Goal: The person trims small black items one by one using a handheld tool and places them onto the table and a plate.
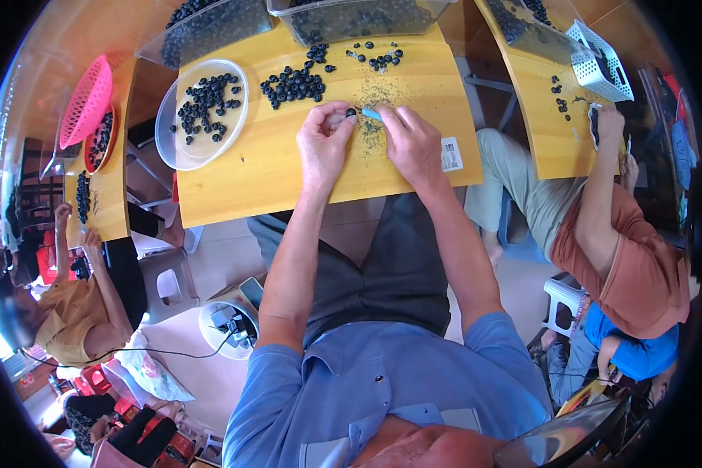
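Observation:
My left hand (324,150) pinches a small dark ball (351,113) between thumb and fingertips, just above the yellow wooden table (249,183). Close beside it, my right hand (415,150) is closed on a small light-blue tool (371,114), pointed toward the ball; its tip is too small to make out. Brownish crumbs (378,95) are scattered under and beyond both hands. Beyond my left hand lies a tight group of dark balls (292,86), and a looser, smaller group (382,61) sits among bits of debris farther back.
A round clear lid-like tray (162,129) with dark balls stands at the left. Clear tubs (359,31) of them line the far edge. A white label (451,154) is at the right. Other people work at side tables, with a pink basket (86,101) and a white basket (600,66).

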The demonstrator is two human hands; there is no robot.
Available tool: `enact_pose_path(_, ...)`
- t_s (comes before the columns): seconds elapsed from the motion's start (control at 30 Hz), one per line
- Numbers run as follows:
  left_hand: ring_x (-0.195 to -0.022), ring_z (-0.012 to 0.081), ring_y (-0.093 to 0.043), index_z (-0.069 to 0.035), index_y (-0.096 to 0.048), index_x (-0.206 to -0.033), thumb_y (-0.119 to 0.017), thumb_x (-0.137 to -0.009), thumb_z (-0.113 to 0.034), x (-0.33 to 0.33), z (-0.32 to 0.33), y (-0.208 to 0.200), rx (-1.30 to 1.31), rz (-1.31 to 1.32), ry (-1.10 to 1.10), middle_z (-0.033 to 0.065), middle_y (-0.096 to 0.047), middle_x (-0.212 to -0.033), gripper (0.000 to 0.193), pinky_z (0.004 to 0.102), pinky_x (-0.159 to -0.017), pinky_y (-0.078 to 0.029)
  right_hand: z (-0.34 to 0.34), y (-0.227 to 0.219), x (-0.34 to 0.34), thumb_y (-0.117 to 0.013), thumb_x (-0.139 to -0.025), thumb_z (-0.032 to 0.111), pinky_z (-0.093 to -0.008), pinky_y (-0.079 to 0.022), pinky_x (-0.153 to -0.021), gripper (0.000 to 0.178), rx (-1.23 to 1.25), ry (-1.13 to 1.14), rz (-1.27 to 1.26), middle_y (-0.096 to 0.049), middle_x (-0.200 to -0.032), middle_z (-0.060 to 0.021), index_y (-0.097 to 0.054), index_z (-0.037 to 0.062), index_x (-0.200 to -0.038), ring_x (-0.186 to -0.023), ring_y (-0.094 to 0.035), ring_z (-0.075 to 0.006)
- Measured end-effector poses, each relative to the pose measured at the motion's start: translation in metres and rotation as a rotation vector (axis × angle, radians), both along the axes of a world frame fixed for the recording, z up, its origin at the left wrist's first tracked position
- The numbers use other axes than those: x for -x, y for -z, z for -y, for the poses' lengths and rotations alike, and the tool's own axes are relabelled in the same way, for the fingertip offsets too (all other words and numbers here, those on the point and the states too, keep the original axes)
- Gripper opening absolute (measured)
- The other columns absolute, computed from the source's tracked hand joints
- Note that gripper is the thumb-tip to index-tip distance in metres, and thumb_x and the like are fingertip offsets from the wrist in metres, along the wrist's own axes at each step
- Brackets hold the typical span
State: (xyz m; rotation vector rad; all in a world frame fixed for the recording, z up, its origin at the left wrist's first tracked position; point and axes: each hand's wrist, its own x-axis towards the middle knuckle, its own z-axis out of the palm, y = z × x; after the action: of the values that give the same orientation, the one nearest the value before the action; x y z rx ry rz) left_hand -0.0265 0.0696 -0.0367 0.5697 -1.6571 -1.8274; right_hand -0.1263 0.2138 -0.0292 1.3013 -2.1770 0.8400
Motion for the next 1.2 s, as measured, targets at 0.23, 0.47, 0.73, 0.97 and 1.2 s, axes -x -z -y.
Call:
enact_pose_path(0.23,-0.094,0.0080,-0.066,0.002,-0.065,-0.124,-0.074,-0.092,0.008,0.001,0.000,-0.002,0.002,-0.035,-0.019,0.0048,-0.069,-0.107,0.035,0.0218,-0.084,-0.054,0.000,-0.005,-0.003,-0.070,-0.082,0.003,-0.0368,-0.056,-0.063,0.033,-0.029,-0.038,-0.041,-0.056,-0.083,-0.0044,-0.070,0.0100,-0.114,-0.074,-0.066,-0.0215)
enact_pose_path(0.47,-0.097,0.0095,-0.068,0.003,-0.065,-0.124,-0.074,-0.092,0.009,0.001,0.001,0.000,0.011,-0.031,-0.012,0.0063,-0.070,-0.108,0.033,0.0230,-0.088,-0.055,0.000,-0.006,-0.005,-0.069,-0.083,0.004,-0.0369,-0.055,-0.063,0.033,-0.034,-0.032,-0.042,-0.056,-0.082,-0.0042,-0.070,0.0099,-0.116,-0.073,-0.066,-0.0213)
enact_pose_path(0.73,-0.098,0.0105,-0.069,0.004,-0.064,-0.124,-0.074,-0.092,0.009,0.001,0.000,0.003,-0.018,-0.063,0.003,0.0073,-0.070,-0.109,0.033,0.0229,-0.089,-0.055,-0.001,-0.001,-0.003,-0.069,-0.084,0.003,-0.0378,-0.056,-0.063,0.034,-0.042,-0.028,-0.013,-0.057,-0.084,-0.0046,-0.069,0.0096,-0.117,-0.074,-0.066,-0.0225)
enact_pose_path(0.97,-0.095,0.0096,-0.070,0.003,-0.066,-0.120,-0.076,-0.092,0.008,0.000,-0.002,-0.003,-0.071,-0.099,0.017,0.0079,-0.073,-0.107,0.031,0.0213,-0.082,-0.054,-0.001,-0.002,-0.001,-0.069,-0.083,0.001,-0.0376,-0.056,-0.064,0.036,-0.026,0.042,0.000,-0.059,-0.084,-0.0051,-0.070,0.0095,-0.118,-0.072,-0.067,-0.0238)
enact_pose_path(1.2,-0.071,0.0023,-0.058,0.001,-0.069,-0.112,-0.078,-0.091,0.005,0.000,0.000,-0.002,-0.030,-0.019,-0.037,0.0009,-0.072,-0.086,0.023,0.0181,-0.059,-0.043,-0.001,-0.008,-0.004,-0.070,-0.083,0.002,-0.0363,-0.056,-0.063,0.034,-0.001,-0.023,-0.059,-0.058,-0.082,-0.0041,-0.072,0.0098,-0.116,-0.072,-0.067,-0.0216)
